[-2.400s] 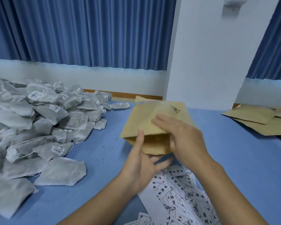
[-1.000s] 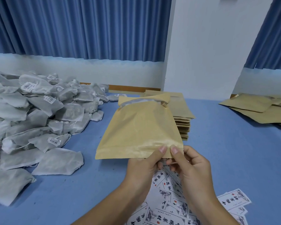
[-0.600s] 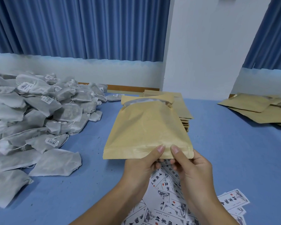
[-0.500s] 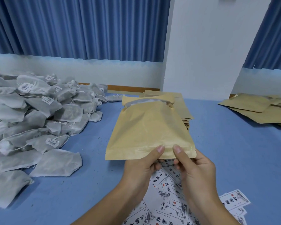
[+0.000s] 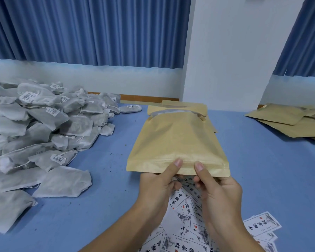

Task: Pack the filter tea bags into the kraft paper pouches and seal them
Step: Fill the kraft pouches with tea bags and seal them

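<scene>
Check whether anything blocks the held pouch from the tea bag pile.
Nothing visible does. The left hand and right hand pinch the kraft pouch at its near edge; only blue table lies between it and the tea bag pile.

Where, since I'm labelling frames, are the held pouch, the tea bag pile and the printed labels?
held pouch [image 5: 175,142], head view, front panel.
tea bag pile [image 5: 44,124], head view, middle bag.
printed labels [image 5: 185,224], head view, sheet centre.

Kraft pouch [image 5: 175,142] pinched by left hand [image 5: 158,186] and right hand [image 5: 216,188], tea bags [image 5: 44,128] heaped left
</scene>
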Motion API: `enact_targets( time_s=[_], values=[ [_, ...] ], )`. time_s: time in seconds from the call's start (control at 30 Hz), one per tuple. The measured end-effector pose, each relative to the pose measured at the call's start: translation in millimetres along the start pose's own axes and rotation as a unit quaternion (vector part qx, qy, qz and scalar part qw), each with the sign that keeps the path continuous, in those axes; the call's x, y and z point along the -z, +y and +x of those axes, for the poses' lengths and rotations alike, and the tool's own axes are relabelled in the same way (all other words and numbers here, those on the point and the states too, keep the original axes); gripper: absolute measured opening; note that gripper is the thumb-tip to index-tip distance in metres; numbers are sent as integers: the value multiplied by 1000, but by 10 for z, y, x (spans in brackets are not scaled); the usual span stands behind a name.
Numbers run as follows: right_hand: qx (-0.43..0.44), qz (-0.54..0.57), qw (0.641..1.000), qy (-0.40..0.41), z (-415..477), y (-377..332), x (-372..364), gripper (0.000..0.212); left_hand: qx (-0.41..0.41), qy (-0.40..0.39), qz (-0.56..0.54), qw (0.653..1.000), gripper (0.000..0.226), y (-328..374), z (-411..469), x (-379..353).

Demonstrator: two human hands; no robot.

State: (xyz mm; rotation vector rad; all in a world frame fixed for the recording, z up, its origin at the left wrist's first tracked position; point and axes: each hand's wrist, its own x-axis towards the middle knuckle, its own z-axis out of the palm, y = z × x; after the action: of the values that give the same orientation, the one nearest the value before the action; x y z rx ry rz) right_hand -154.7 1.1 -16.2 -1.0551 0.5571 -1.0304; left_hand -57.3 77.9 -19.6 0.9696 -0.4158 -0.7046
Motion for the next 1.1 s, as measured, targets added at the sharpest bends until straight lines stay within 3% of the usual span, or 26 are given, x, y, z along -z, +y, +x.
enact_targets(
  time_s=[0.5, 0.77, 1.1],
  values=[
    [-39, -5, 998, -48, 5, 24, -34, 13, 1, 8, 14, 1000, 15, -84, -37, -29],
    [-35, 3, 999, -20, 39, -13, -21, 14, -28, 21, 3, 999, 29, -85, -9, -7],
    [-64, 16, 998, -23, 9, -33, -36, 17, 5, 40, 10, 999, 32, -119, -3, 18]
  ],
)
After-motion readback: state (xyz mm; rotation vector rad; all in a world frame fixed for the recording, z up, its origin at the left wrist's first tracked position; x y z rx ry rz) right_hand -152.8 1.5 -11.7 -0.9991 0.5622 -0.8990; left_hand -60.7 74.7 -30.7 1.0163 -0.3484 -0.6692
